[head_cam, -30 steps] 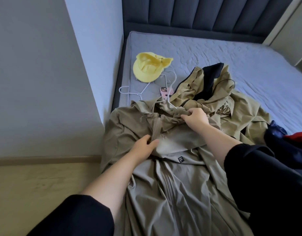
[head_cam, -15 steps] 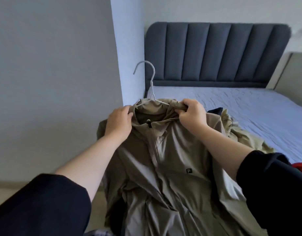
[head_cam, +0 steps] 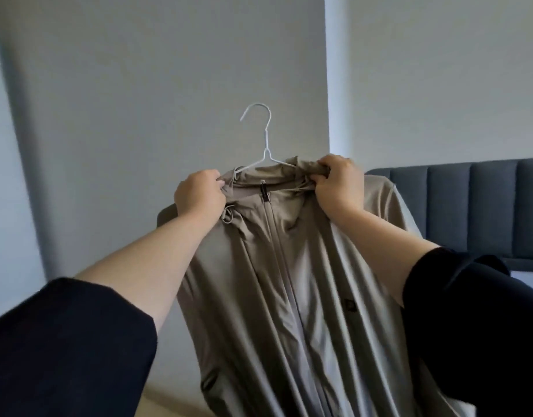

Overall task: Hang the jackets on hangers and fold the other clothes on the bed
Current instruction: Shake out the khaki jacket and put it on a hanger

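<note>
Jacket (head_cam: 289, 266) lifted clear of bed (head_cam: 469, 212), now centre frame on hanger (head_cam: 265, 139). Left hand (head_cam: 199, 195) pinches collar, right hand (head_cam: 338, 183) grips bunched hood, fingers (head_cam: 331, 164) curled tight. Seat shoulders evenly across hanger before letting go.

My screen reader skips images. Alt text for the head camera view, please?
A person holds up a khaki zip-up jacket by its collar, the left hand and right hand each gripping one side, a white wire hanger inside its neck with the hook up. Behind are a pale wall and a dark blue headboard.
</note>
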